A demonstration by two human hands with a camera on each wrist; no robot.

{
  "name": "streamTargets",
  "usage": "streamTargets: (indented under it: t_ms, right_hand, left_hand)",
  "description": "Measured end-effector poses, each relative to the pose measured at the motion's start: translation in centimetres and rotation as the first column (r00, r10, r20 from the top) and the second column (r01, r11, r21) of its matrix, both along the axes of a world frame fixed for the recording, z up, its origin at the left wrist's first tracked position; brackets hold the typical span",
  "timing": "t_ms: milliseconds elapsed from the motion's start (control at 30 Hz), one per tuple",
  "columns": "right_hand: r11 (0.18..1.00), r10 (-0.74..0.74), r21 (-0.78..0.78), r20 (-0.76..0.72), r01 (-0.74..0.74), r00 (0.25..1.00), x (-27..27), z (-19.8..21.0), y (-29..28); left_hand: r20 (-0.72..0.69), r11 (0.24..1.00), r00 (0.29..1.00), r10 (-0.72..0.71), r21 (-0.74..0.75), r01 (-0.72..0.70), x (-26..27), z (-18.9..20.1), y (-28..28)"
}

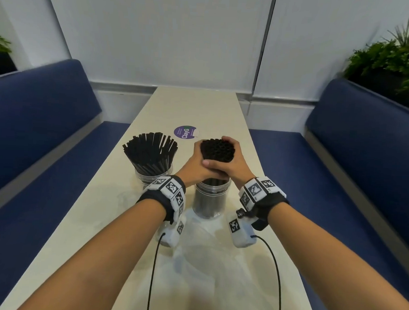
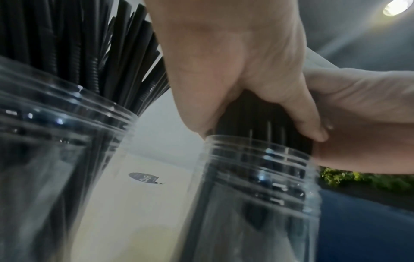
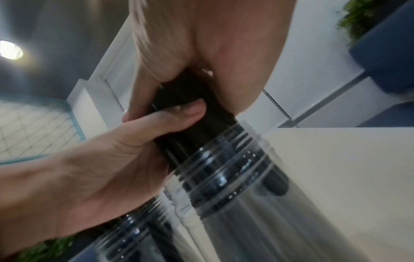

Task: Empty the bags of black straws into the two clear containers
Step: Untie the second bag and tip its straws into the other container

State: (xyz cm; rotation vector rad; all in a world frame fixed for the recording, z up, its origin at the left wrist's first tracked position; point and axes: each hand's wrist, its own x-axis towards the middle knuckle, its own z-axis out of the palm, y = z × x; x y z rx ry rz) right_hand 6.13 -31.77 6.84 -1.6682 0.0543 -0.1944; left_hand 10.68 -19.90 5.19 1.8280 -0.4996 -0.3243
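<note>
Both hands wrap a tight bundle of black straws [image 1: 217,150] standing upright in the right-hand clear container [image 1: 209,199]: the left hand [image 1: 195,165] curls round the bundle from its left side, the right hand [image 1: 231,160] from its right, with the right thumb lying across the left hand's fingers at the front. The straws' open round ends face up in a packed honeycomb above the hands, while their lower lengths fill the container, whose threaded neck sits just under the grip, as the left wrist view [image 2: 257,159] and the right wrist view [image 3: 224,168] both show. Just to the left stands the second clear container [image 1: 152,176], holding loose black straws [image 1: 151,151] that fan outward above its rim; some show ribbed bendy sections in the left wrist view. Both containers rest on a long cream table [image 1: 191,107]. Beyond them a round purple sticker [image 1: 185,131] on the tabletop reads "ClayG"; its smaller lettering is too fine to read. Crumpled clear plastic [image 1: 202,239] lies on the table between the forearms. Each wrist carries a black strap with black-and-white coded markers. Blue benches [image 1: 339,160] flank the table, with green plants [image 1: 395,60] behind them.
</note>
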Motion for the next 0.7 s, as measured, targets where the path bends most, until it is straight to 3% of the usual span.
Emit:
streamTargets:
  t_ms: [167,333,500,700]
  right_hand:
    - [0.996,-0.064,0.063,0.106,0.058,0.992,0.3,1.4,0.1]
    - [0.994,0.024,0.101,0.109,-0.035,0.994,-0.3,2.9,-0.6]
    - [1.000,0.005,0.017,0.027,-0.006,1.000,-1.5,2.6,-2.0]
    - [0.999,-0.008,-0.045,-0.003,0.008,1.000,-3.5,1.4,-3.1]
  left_hand:
    - [0.072,0.992,0.996,0.061,-0.116,-0.052,-0.3,1.8,-0.3]
    - [0.085,0.980,0.994,0.070,-0.194,-0.053,-1.0,3.1,0.4]
    - [0.152,0.986,0.983,0.107,-0.142,-0.085,-1.9,3.0,2.7]
    - [0.274,0.998,0.960,0.052,-0.050,-0.040,-4.1,1.7,5.1]
